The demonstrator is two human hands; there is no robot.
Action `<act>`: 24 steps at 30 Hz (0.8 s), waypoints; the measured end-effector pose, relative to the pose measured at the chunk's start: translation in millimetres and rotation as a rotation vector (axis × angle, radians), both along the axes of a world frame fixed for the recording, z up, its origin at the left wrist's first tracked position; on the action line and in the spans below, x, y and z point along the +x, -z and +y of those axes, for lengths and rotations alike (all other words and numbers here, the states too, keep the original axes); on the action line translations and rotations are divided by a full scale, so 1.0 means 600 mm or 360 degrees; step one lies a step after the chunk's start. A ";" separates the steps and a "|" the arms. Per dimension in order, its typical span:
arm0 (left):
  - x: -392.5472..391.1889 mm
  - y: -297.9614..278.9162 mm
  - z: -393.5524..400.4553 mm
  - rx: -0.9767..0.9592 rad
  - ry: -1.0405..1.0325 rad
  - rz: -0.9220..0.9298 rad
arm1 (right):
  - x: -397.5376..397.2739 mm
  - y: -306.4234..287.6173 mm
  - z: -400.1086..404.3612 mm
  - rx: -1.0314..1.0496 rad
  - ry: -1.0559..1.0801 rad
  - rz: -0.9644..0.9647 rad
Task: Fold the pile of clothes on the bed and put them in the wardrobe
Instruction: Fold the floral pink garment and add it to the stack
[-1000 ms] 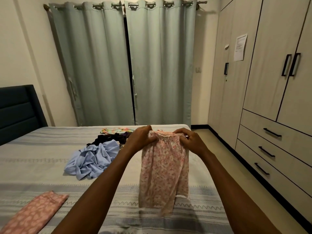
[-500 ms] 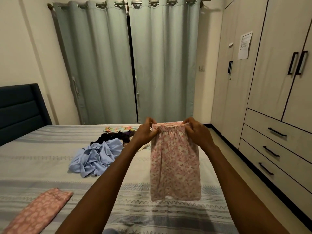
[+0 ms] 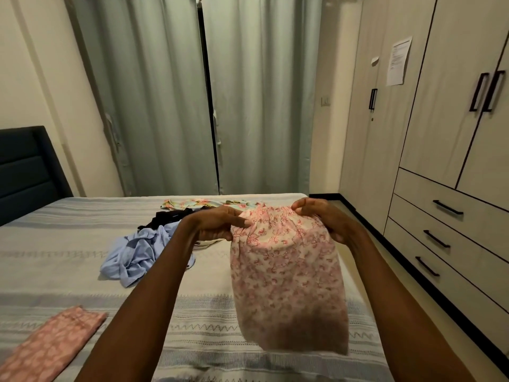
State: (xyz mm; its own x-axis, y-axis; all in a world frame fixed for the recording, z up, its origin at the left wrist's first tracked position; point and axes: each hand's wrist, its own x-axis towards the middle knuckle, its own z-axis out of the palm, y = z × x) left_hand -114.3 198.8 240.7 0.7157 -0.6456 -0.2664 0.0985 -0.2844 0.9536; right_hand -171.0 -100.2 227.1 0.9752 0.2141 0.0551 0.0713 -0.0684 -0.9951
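With only one folded pink patterned cloth [image 3: 52,346] lying on the grey striped bed [image 3: 55,260], left hand [image 3: 217,224] and right hand [image 3: 322,219] pinch the waistband of a pink floral garment [image 3: 286,285] above it, while the crumpled pile [image 3: 143,249] and shut wooden wardrobe [image 3: 446,111] await.

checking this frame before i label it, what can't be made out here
- Head view: the hem of the floral garment is motion-blurred.
- The dark garment and part of the blue shirt are hidden by the left forearm.
- The print on the paper notice on the wardrobe is too small to read.
- The folded pink cloth is cut off by the bottom-left edge.
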 end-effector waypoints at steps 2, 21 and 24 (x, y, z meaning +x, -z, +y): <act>0.023 0.014 -0.004 0.0214 -0.0028 -0.0008 | 0.024 0.014 -0.009 -0.0213 0.0032 0.0035; 0.155 0.129 -0.105 -0.0075 -0.1037 -0.1490 | 0.170 0.063 -0.010 -0.0004 0.0718 -0.0856; 0.135 0.167 -0.108 0.0011 -0.0932 -0.1477 | 0.158 0.108 -0.019 -0.0072 0.0748 -0.0788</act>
